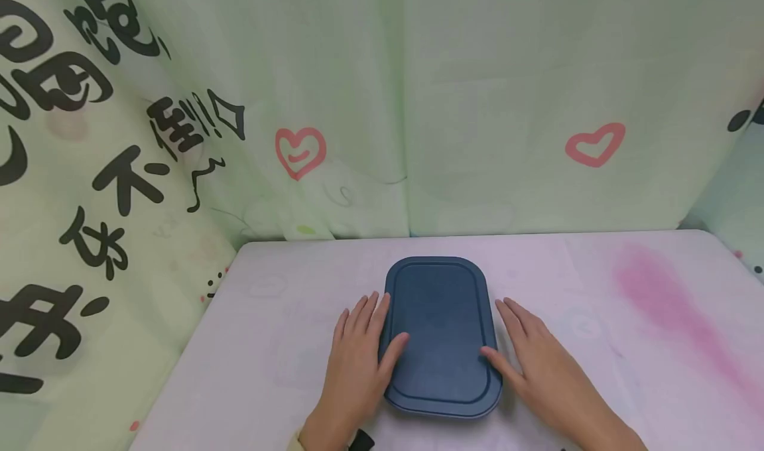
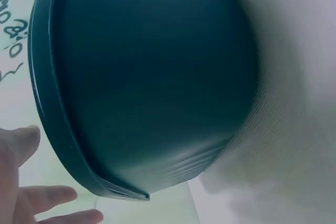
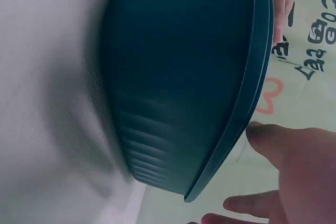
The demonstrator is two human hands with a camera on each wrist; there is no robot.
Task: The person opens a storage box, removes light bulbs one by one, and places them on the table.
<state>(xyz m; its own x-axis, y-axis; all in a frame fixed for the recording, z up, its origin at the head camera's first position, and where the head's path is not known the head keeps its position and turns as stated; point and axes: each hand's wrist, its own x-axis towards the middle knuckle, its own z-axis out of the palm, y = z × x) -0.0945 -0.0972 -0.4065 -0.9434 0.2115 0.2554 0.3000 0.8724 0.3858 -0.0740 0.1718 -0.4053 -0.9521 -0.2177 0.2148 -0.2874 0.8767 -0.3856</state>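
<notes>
A dark blue rectangular box [image 1: 442,335] with a rounded, rimmed lid stands on the table, its long side running away from me. My left hand [image 1: 355,365] lies along its left side, fingers straight and the thumb reaching over the lid's edge. On the other side is my right hand [image 1: 546,368], thumb tip at the lid's right rim and the other fingers stretched out beside the box. Ribbed corners show on the box's side wall [image 2: 152,77] in the left wrist view. In the right wrist view the right thumb [image 3: 273,137] meets the lid's rim. What the box contains is hidden.
The table [image 1: 286,345] has a pale cloth with a pink streak [image 1: 668,292] at the right. Behind it hangs a light green curtain [image 1: 477,106] with red hearts, and black lettering covers the curtain on the left [image 1: 128,179].
</notes>
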